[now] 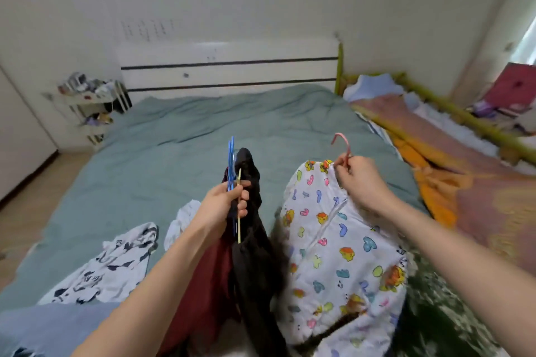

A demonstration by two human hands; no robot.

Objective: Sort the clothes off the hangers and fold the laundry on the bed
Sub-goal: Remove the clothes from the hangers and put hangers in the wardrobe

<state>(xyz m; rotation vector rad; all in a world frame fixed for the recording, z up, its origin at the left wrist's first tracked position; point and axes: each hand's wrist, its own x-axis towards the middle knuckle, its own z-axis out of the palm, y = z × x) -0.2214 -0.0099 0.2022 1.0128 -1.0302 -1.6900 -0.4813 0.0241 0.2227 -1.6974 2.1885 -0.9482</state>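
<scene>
My left hand [224, 204] is shut on a bunch of hangers [231, 165], blue ones and a yellow one, with a black garment [255, 255] and a dark red garment [203, 293] hanging from them. My right hand [358, 180] pinches the neck of a pink hanger [342, 143]. A white garment with a colourful cartoon print [339, 255] hangs on that hanger. Both are held above the bed with the green sheet [203, 136]. A white garment with black print [110, 266] lies on the bed at the lower left.
A white piece of cloth [182, 220] lies behind my left wrist. A white headboard [229, 69] stands at the far end. A cluttered shelf [90, 101] is at the back left. A yellow-framed cot with pink and orange bedding [452, 153] adjoins the bed on the right.
</scene>
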